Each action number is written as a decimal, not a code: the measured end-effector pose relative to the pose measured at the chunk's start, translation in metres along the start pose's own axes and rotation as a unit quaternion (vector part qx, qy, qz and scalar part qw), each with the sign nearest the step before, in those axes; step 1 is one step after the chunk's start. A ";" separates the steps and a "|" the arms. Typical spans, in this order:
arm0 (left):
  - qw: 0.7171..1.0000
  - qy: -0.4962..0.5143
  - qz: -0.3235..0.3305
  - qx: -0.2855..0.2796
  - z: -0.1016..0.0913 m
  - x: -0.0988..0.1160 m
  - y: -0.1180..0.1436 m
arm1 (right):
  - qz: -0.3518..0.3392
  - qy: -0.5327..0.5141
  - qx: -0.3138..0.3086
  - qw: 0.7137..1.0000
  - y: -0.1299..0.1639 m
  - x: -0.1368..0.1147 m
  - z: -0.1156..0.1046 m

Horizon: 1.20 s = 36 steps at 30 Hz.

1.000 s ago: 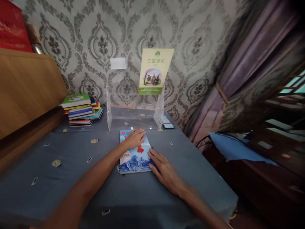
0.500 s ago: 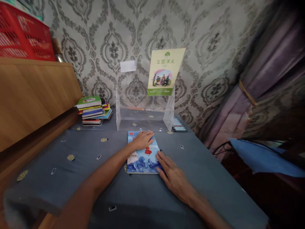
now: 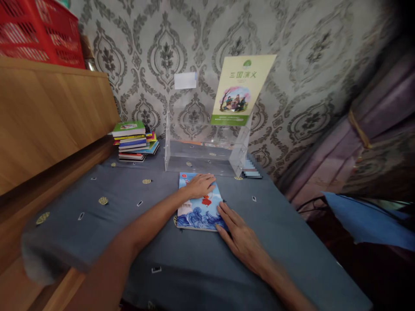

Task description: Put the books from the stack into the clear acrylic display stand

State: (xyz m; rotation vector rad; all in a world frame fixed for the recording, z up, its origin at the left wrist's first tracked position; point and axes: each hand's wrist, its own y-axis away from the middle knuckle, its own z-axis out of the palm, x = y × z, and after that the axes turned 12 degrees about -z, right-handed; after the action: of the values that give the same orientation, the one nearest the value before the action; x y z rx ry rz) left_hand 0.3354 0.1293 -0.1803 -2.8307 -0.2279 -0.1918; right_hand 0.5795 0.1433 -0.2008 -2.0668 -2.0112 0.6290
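Observation:
A blue picture-covered book (image 3: 198, 218) with waves and a red figure lies flat on the grey cloth, in front of a clear acrylic stand (image 3: 207, 163). My left hand (image 3: 200, 185) rests flat across the upper part of its cover, hiding some of the picture. At the lower right edge of the book lies my right hand (image 3: 238, 231), fingers stretched out and touching the cover's side. A yellow-green book (image 3: 241, 93) with a round picture stands tilted in the right part of the stand.
At the back left is a stack of books (image 3: 132, 142) beside a wooden cabinet (image 3: 55, 116) that carries a red plastic basket (image 3: 42, 34). Patterned cloth covers the table (image 3: 269, 242). A purple curtain (image 3: 324, 147) and a blue thing (image 3: 372, 222) are at the right.
The view has shifted, so the whole scene sits slightly further right and higher. Both hands keep their places on the book, which stays flat in front of the stand.

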 end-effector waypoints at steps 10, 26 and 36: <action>1.000 0.000 0.000 -0.003 -0.002 0.002 0.000 | 0.017 -0.018 -0.017 1.000 0.000 0.001 0.000; 0.994 0.108 -0.014 -0.019 -0.001 0.000 0.000 | 0.010 -0.069 -0.018 0.997 0.006 0.018 -0.003; 0.946 0.308 -0.095 0.016 -0.001 -0.022 -0.008 | -0.024 -0.085 -0.037 0.995 -0.066 0.088 0.011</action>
State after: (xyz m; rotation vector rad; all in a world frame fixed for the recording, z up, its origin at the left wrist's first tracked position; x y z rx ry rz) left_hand 0.3120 0.1339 -0.1807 -2.5544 -0.3517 -1.0754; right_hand 0.5139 0.2329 -0.1975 -2.0611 -2.2019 0.7545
